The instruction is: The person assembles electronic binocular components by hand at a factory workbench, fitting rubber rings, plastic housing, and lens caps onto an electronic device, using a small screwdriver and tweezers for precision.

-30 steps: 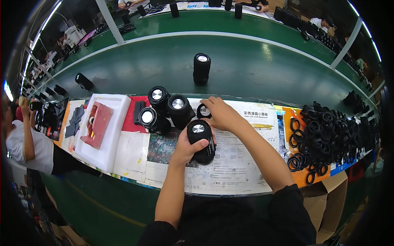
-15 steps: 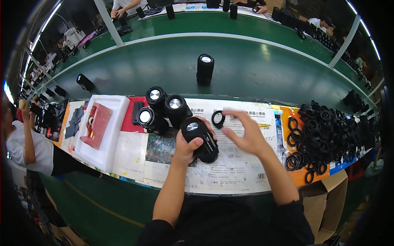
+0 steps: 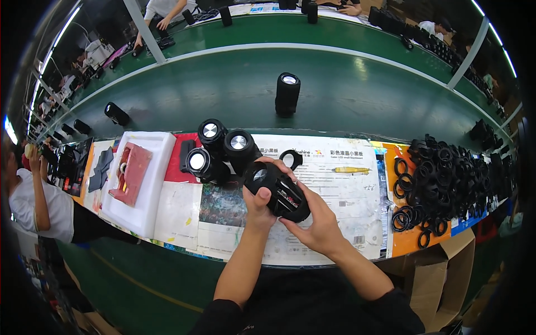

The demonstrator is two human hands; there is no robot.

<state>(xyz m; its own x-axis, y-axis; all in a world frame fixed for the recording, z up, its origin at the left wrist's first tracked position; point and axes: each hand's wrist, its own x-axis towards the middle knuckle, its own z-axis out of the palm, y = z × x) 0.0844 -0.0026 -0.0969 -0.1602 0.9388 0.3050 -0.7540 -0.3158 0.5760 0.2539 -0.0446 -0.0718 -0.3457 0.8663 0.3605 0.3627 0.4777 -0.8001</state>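
Note:
A black cylindrical speaker [image 3: 281, 192] with a silver disc at its end is held tilted above the white printed board. My left hand [image 3: 258, 205] wraps round its left side, thumb near the disc end. Fingers of my right hand [image 3: 321, 226] close on its right, lower end. Just beyond the held speaker, a black ring [image 3: 299, 160] rests on the board, apart from both hands. Three similar speakers [image 3: 240, 153] stand upright in a cluster to the left of it. The palm-side fingers of both hands are partly hidden behind the speaker.
A big pile of black rings [image 3: 441, 173] covers the right of the table. At left sits a white foam tray [image 3: 162, 184] holding a red block [image 3: 134, 173]. A yellow pen-like object [image 3: 352, 170] lies on the board. On the green conveyor [image 3: 212, 89] stands another speaker [image 3: 287, 97].
My right hand has come away from the black ring and back onto the speaker, joining my left. The speaker's lower end has swung right. The conveyor speaker appears slightly further right.

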